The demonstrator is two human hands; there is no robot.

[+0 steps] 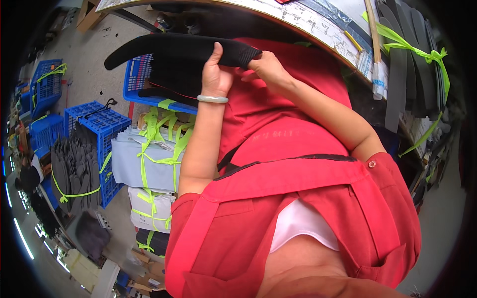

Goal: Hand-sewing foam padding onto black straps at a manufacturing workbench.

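Observation:
Across the top of my lap stretches a long black curved fabric piece (169,48), its rounded end out to the left. My left hand (217,72) grips it near its right part, thumb on top and the other fingers hidden beneath. At the textured right end, my right hand (268,68) pinches the edge between thumb and fingers. Below the piece, left of my left hand, a blue plastic crate (133,82) holds more black pieces (171,74). A red apron (298,107) covers my lap under both hands.
A worktable (318,30) with a worn white top runs along the far side. Grey strips (410,59) tied with neon-green ribbon hang at its right. Tied light-blue fabric bundles (141,156) stack at my left, beside a blue crate (107,121) and a dark bundle (77,169).

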